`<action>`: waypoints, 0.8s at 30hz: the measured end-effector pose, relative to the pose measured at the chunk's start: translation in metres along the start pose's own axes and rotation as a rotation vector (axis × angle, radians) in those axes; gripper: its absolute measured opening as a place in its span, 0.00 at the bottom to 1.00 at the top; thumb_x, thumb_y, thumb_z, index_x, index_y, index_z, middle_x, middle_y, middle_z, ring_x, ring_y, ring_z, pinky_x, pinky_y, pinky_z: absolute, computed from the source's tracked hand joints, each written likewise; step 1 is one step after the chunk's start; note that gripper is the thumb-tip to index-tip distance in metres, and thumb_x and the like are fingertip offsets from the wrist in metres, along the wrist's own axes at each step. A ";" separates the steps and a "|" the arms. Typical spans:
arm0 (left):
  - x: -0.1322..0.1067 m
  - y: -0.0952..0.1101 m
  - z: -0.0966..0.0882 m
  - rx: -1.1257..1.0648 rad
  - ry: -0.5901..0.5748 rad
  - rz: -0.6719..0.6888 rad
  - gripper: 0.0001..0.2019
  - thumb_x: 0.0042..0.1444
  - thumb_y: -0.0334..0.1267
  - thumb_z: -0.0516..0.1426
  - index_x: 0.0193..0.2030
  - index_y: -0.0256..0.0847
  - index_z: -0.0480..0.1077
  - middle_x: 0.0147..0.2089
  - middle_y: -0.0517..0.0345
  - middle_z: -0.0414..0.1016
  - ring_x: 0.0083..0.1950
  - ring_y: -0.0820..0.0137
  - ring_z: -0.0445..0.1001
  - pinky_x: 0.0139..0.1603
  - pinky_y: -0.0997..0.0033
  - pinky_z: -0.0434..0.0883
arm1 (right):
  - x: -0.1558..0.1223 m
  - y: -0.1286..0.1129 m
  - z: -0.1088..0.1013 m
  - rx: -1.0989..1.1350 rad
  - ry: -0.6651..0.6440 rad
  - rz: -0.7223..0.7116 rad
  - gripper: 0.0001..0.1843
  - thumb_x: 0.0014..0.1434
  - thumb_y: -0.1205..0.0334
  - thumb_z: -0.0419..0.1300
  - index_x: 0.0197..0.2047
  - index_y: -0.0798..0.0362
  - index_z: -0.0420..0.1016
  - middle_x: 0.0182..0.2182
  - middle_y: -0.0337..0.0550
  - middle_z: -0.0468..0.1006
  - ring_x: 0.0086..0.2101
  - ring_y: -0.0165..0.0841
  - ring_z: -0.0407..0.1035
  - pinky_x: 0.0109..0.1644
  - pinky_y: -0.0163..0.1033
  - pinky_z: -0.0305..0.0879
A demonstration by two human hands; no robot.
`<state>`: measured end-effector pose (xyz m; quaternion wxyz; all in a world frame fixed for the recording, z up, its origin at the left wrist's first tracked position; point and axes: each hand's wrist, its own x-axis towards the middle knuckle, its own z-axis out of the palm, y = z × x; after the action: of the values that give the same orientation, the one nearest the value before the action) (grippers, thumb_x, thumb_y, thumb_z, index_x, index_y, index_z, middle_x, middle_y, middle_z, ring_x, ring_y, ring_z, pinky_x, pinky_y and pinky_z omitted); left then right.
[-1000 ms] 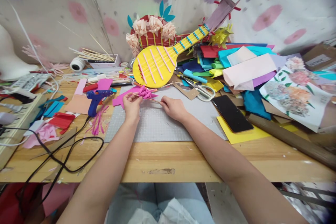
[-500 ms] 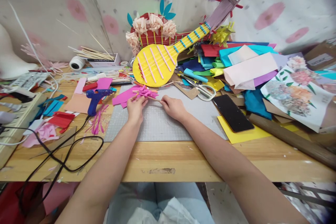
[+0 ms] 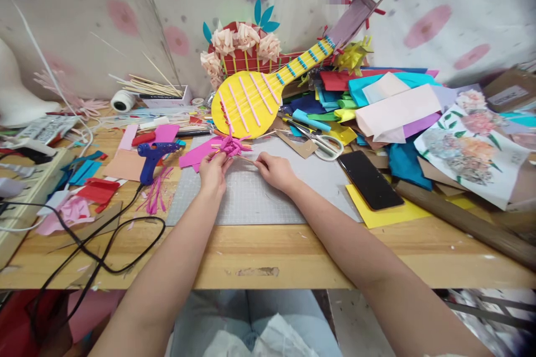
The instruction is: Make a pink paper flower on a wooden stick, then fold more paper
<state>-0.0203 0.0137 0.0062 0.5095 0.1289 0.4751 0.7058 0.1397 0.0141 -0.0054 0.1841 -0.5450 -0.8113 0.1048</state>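
Between the fingers of my left hand [image 3: 213,174] is a bright pink paper flower [image 3: 233,146] with narrow curled strips for petals. My right hand [image 3: 274,172] pinches the end of a thin wooden stick [image 3: 246,160] that reaches left to the flower; the stick's far tip is hidden there. Both hands are over the grey cutting mat [image 3: 268,209]. Flat pink paper [image 3: 196,154] lies just behind my left hand. Beyond them leans a yellow paper lute [image 3: 247,103] with pink and blue strips.
A blue glue gun [image 3: 151,157] stands at the left, its black cord [image 3: 104,259] looped across the table. To the right are scissors [image 3: 329,146], a phone [image 3: 371,180], a brown tube [image 3: 460,220] and piled coloured paper [image 3: 397,106]. Bamboo sticks [image 3: 154,85] lie at the back left.
The pink flower has turned in my left fingers, its petals now pointing more upward and to the right. My right hand keeps nearly the same place on the stick.
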 end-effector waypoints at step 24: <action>0.007 0.007 -0.006 0.224 -0.052 0.019 0.16 0.42 0.18 0.58 0.32 0.37 0.56 0.26 0.62 0.71 0.27 0.75 0.74 0.37 0.66 0.74 | 0.003 -0.001 0.001 0.100 -0.119 0.040 0.14 0.63 0.57 0.45 0.38 0.52 0.70 0.33 0.42 0.77 0.33 0.31 0.68 0.34 0.32 0.54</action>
<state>-0.0316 0.0165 0.0060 0.4974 0.2079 0.5361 0.6496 0.1372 0.0164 -0.0058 0.1603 -0.5439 -0.8035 0.1813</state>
